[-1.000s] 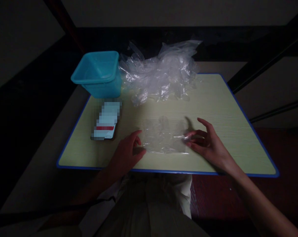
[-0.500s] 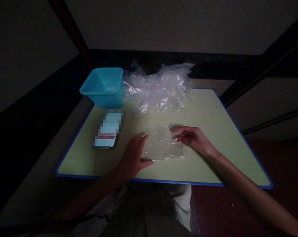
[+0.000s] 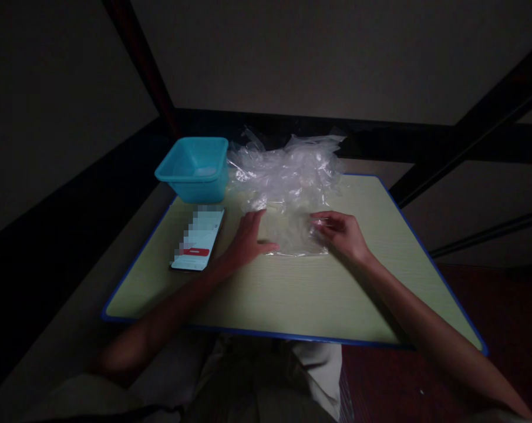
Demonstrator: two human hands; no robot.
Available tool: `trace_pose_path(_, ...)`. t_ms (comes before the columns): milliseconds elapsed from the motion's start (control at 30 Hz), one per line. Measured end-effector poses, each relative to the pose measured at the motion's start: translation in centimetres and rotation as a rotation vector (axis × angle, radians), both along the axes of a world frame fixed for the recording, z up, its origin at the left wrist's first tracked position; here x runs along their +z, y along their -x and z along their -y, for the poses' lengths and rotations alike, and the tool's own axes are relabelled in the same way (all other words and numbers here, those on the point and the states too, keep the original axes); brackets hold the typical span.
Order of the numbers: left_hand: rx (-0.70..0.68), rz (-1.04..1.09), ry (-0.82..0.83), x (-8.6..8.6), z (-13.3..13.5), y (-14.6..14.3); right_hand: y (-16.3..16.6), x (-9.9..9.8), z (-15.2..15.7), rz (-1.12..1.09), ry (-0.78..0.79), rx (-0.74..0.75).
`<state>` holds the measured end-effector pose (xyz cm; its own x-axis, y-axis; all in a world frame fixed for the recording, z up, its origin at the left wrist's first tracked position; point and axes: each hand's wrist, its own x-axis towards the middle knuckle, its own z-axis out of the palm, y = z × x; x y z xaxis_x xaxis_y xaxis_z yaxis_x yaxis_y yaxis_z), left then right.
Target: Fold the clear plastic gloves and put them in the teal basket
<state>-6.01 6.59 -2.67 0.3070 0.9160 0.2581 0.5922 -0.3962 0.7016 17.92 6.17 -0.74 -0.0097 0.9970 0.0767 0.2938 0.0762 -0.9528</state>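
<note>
A flat clear plastic glove [image 3: 295, 238] lies on the pale green table [image 3: 292, 294]. My left hand [image 3: 247, 241] rests flat on the table at the glove's left edge, fingers stretched out, thumb along its lower edge. My right hand [image 3: 340, 232] is at the glove's right edge, fingers curled and pinching the plastic. Behind the glove sits a heap of crumpled clear plastic gloves [image 3: 288, 170].
A turquoise plastic tub [image 3: 194, 167] stands at the table's back left corner. A phone [image 3: 198, 239] with a lit screen lies in front of it, left of my left hand. The table has a blue rim. The room around is dark.
Both hands have slid the flat glove away from me, up toward the plastic heap. My right hand moved from the glove's far right edge inward and its fingers curled.
</note>
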Motion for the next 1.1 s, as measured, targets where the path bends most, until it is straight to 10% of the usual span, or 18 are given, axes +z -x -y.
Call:
trace_pose_path(433,-0.023,0.475,0.353,2.2,-1.7,-0.6,-0.3,1.8,4.9,0.053,-0.541,0.252)
trace_pose_path(833,-0.395,0.021,-0.401,2.5,7.4,0.8,-2.2,-0.3,11.2,-0.071,-0.624,0.192)
trace_pose_path(1100,-0.555,-0.091,-0.427,1.2,8.5,1.0,-3.7,-0.9,13.2,0.316,-0.533,0.315)
